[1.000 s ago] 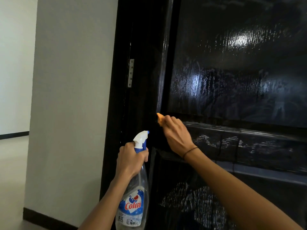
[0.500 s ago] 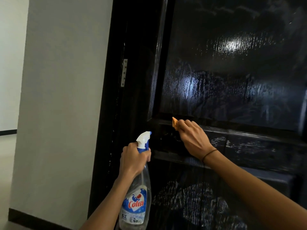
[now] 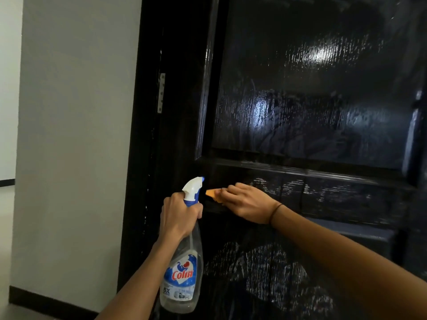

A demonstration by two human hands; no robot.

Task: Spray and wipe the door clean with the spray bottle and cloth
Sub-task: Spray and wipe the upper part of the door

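A glossy black panelled door (image 3: 312, 93) fills the right side, with wet streaks on its upper panel and on the cross rail. My left hand (image 3: 179, 215) grips the neck of a clear spray bottle (image 3: 181, 273) with a white and blue trigger head, held upright just left of the door's edge. My right hand (image 3: 245, 202) presses an orange cloth (image 3: 212, 195) against the door's middle rail, fingers curled over it. Only a corner of the cloth shows past my fingers.
A light grey wall (image 3: 74, 135) with a dark skirting board (image 3: 46, 303) stands to the left. The black door frame (image 3: 147, 112) carries a metal hinge plate (image 3: 161, 93). A lower door panel sits under my right forearm.
My right hand has carried the cloth down from the panel's lower left corner onto the middle rail. The left hand with the bottle has stayed about where it was.
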